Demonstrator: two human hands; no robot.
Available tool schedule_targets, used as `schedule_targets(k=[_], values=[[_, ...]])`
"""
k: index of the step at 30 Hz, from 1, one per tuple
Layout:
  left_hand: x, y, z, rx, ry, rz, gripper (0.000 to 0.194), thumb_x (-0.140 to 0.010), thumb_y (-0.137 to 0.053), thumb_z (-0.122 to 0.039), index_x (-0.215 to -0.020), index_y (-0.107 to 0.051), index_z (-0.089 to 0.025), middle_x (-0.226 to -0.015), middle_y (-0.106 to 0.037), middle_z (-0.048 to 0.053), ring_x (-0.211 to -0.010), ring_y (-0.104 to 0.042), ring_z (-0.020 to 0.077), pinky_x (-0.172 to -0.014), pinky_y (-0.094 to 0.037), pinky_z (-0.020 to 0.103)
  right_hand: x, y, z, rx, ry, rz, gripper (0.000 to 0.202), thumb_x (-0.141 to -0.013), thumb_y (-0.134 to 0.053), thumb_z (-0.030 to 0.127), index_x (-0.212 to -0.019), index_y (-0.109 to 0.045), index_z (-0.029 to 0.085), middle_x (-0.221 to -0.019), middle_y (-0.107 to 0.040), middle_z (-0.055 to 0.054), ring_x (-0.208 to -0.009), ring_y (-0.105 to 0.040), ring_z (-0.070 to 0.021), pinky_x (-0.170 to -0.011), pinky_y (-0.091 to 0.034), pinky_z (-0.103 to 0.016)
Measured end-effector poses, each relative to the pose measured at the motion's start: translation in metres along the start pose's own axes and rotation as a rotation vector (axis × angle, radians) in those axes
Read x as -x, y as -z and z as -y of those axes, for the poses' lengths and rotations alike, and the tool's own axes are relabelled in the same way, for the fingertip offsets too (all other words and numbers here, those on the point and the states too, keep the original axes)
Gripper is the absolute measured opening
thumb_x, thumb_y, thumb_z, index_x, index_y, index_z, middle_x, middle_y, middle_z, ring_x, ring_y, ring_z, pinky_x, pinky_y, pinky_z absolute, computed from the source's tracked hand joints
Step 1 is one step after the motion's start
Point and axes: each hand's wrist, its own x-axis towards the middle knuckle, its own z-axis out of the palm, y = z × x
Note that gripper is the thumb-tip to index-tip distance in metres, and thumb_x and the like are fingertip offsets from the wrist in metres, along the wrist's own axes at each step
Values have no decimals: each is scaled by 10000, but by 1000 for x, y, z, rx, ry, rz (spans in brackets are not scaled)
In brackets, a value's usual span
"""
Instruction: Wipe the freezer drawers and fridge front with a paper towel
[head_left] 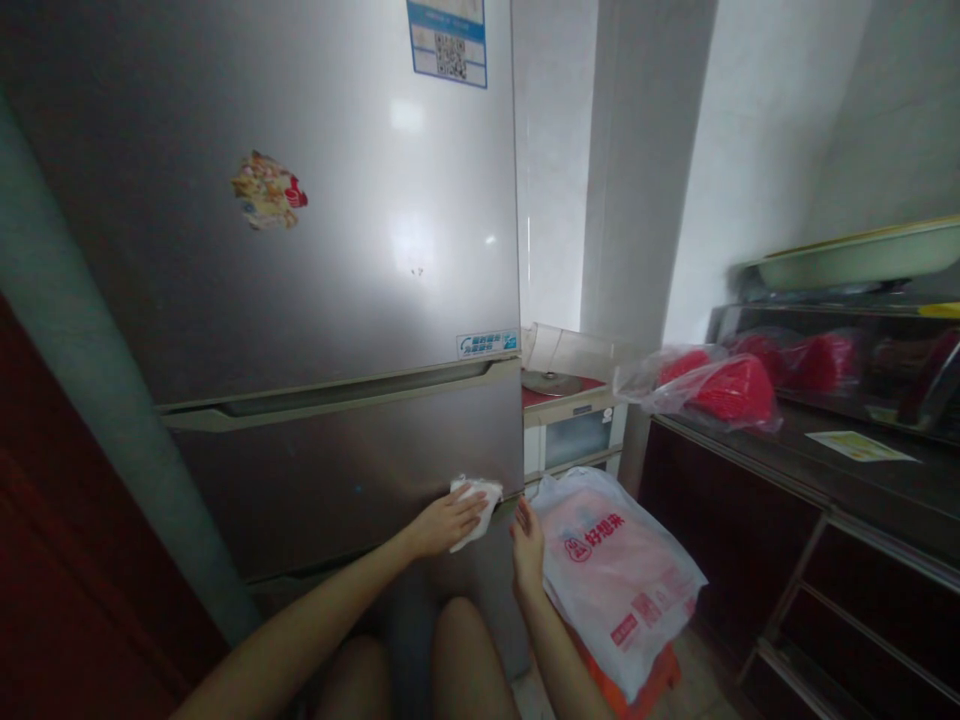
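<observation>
White cloth [474,505], crumpled, is pressed flat against the lower front of the silver refrigerator [300,250], near that door panel's right edge, just above the seam at its bottom. The left hand [448,520] lies over the cloth with fingers spread and curled around it, holding it against the metal. The right hand [527,545] is open, fingers straight and together, its edge at the refrigerator's right corner; it holds nothing and sits just beside a white plastic bag [619,570].

The bag bears red printing: a small logo and Chinese characters that I cannot read surely. It rests on an orange stool [645,685].

On the upper door, a blue-edged label [448,40] carries a QR code; its small text is illegible. A worn, colourful sticker [266,190] sits at mid-door, and a small blue-and-white label [487,343] sits at the door's lower right corner, too small to read.

On the dark desk [862,480] at right lie red items in clear plastic [712,385] and a yellowish paper [859,446].
</observation>
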Motion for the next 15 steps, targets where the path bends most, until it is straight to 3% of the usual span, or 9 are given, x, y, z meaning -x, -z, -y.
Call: schedule_targets(k=[3, 6, 9, 12, 15], values=[[-6, 29, 33, -1, 8, 16, 262, -929, -444, -180, -1123, -621, -174, -1390, -526, 48, -1341, -397, 214, -1132, -303, 441, -6, -7, 6, 19, 11, 14, 637, -606, -512, 332, -1207, -567, 129, -1303, -541, -147, -1176, -543, -248, -1042, -405, -382], [-15, 73, 81, -55, 49, 37, 325, -930, -427, -144, -1222, -564, -183, -1432, -473, 71, -1382, -325, 206, -1147, -245, 475, -13, -13, 15, 32, 30, 46, 629, -636, -517, 322, -1238, -546, 139, -1298, -548, -133, -1160, -553, -230, -1031, -412, -370], [-21, 112, 119, -140, 152, -37, 387, -943, -400, -125, -1315, -485, -187, -1453, -441, 87, -1410, -253, 196, -1154, -201, 490, -16, -19, 24, 48, 54, 68, 616, -658, -505, 295, -1255, -524, 147, -1309, -539, -130, -1159, -552, -224, -1025, -410, -377], [-21, 126, 128, -198, 257, -93, 405, -952, -397, -147, -1349, -455, -207, -1463, -426, 83, -1419, -226, 207, -1151, -204, 492, -13, -28, 33, 72, 91, 85, 598, -680, -487, 286, -1261, -514, 150, -1313, -530, -126, -1151, -551, -211, -1015, -413, -364], [-12, 108, 107, -182, 228, -59, 390, -947, -410, -156, -1326, -485, -209, -1448, -451, 73, -1395, -294, 223, -1144, -225, 485, -9, -36, 44, 97, 143, 102, 573, -698, -485, 282, -1259, -515, 171, -1304, -533, -103, -1131, -550, -194, -1019, -406, -349]])
